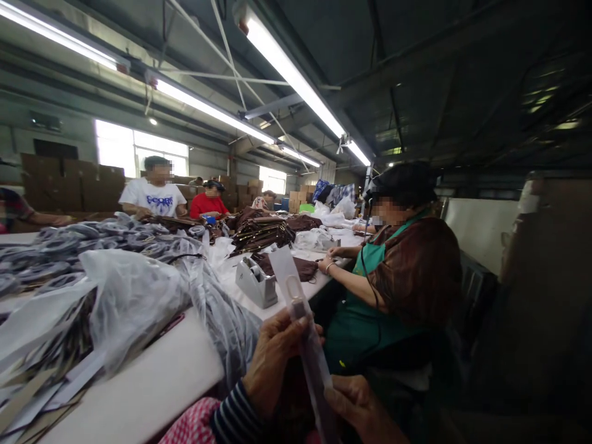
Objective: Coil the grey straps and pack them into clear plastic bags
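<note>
My left hand (272, 354) pinches a long, narrow see-through plastic sleeve (283, 265) near its upper part, thumb on the front. Inside the sleeve shows a dark brown strap (314, 373) with a pale gold oval ring (293, 288) at its top end. Lower down, my right hand (361, 404) grips the sleeve's edge between thumb and fingers. The sleeve leans slightly left, and its bottom runs out of view. Just beyond my left hand, a grey tape dispenser (256, 283) stands on the white table (171, 370).
Left of me lie a cloudy plastic bag (132, 302), grey wrapped coils (69, 246) and loose strips (41, 376). Brown straps (263, 231) are heaped farther back. A co-worker in a green apron (365, 320) sits close on the right; other people work across the table.
</note>
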A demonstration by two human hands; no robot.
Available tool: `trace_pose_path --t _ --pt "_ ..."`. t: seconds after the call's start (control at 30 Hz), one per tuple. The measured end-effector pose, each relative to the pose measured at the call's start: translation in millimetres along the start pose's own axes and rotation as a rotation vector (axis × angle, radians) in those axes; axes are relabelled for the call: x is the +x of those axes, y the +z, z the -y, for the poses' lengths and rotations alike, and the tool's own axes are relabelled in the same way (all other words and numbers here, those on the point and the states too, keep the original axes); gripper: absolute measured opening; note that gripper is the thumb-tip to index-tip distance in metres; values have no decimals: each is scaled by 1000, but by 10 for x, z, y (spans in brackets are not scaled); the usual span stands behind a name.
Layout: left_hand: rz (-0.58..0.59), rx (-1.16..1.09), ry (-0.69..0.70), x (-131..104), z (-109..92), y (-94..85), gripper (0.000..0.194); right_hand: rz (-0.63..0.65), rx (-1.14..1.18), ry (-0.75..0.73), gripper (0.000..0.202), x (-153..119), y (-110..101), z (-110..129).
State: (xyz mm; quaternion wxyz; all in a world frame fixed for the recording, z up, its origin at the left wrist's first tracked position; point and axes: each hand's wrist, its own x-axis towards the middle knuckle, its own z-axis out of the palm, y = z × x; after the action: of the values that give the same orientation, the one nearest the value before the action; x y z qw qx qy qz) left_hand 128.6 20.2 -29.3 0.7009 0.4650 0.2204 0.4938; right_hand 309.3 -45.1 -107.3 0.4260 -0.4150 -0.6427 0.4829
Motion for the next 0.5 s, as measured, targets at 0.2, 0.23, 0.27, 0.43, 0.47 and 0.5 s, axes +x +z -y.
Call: trace_pose_path --t 0.2,0.23,0.27,0.43,0.47,0.5 --pt "28 107 26 125 -294 -201 38 14 44 7 56 -61 139 -286" --pt "44 125 17 146 -341 -195 38 -23 29 8 54 -56 148 -311" --pt "60 141 15 165 -383 -179 38 -64 15 6 51 -41 160 -317" --pt "132 210 116 242 -499 -32 34 -222 144 -17 48 138 229 -93" --pt "139 223 129 259 -510 2 33 -224 181 -27 48 187 237 -23" --pt "146 234 139 278 -527 36 32 -212 205 -45 47 238 241 44"
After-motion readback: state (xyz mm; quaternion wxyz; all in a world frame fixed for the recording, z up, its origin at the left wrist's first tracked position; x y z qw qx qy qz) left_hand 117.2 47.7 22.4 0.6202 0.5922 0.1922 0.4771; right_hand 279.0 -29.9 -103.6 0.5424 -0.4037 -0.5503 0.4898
